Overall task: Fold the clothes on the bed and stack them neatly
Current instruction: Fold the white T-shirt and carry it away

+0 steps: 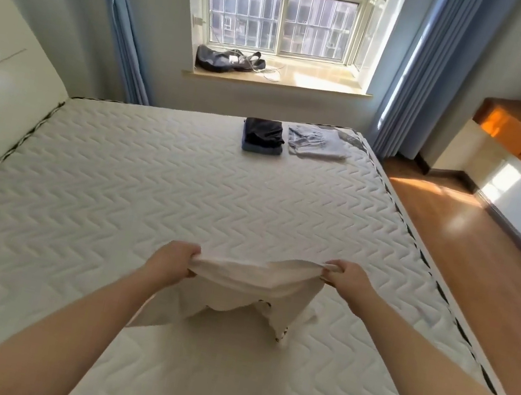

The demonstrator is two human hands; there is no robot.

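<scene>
Head view: a person's left hand [176,261] and right hand [347,277] each hold a tight grip on one top corner of a white garment [250,286], stretched between them above the near part of the bed [150,184]. Its lower edge droops to the mattress. Near the far edge sit a dark stack [263,135] and, just beside it, a grey stack [317,142].

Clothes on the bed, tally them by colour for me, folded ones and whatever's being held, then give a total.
White: 1, the garment held up by the left hand and right hand
Black: 1, folded, top of the far pile
Blue: 1, folded, under the black one
Light grey: 1, folded, beside that pile
Total: 4
</scene>
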